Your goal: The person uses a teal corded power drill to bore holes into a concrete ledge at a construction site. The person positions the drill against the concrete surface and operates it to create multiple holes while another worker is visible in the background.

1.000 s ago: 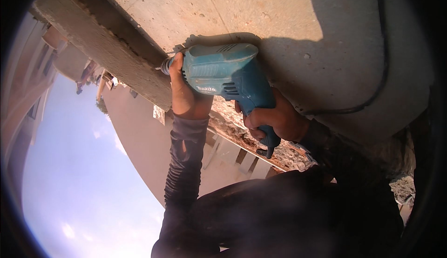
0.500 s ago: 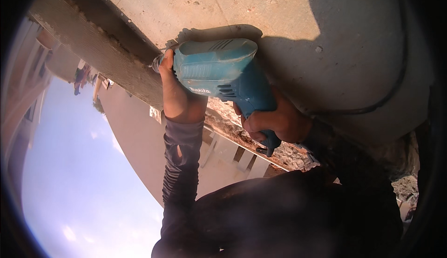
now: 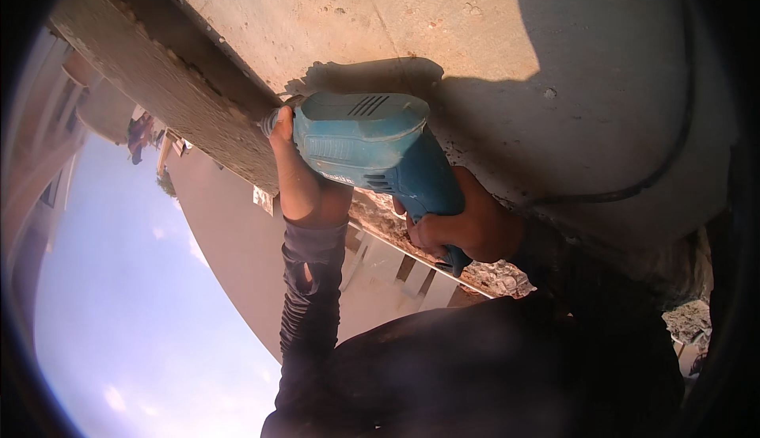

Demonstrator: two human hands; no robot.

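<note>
A teal power drill (image 3: pixel 360 133) lies across the middle of the view, its chuck end pointing left at a raised concrete ledge (image 3: pixel 170 82). My right hand (image 3: pixel 475 220) is wrapped round its pistol grip, fingers at the trigger side. The front of the drill, just behind the chuck (image 3: pixel 271 123), is in the grasp of my left hand (image 3: pixel 294 169); its thumb shows and the other fingers are hidden beneath the body. The chuck sits close by the ledge's face; the tip of any bit cannot be made out.
A concrete slab (image 3: pixel 443 11), part sunlit and part shaded, runs beyond the drill. A black cable (image 3: pixel 633 193) curves over it at the right. Rubble (image 3: pixel 507 278) lies below the slab's edge. Buildings (image 3: pixel 39 145) and sky stand at the far left.
The drill and both hands have shifted a little nearer to me, away from its shadow on the slab. The drill's body has turned slightly, and both hands keep their hold.
</note>
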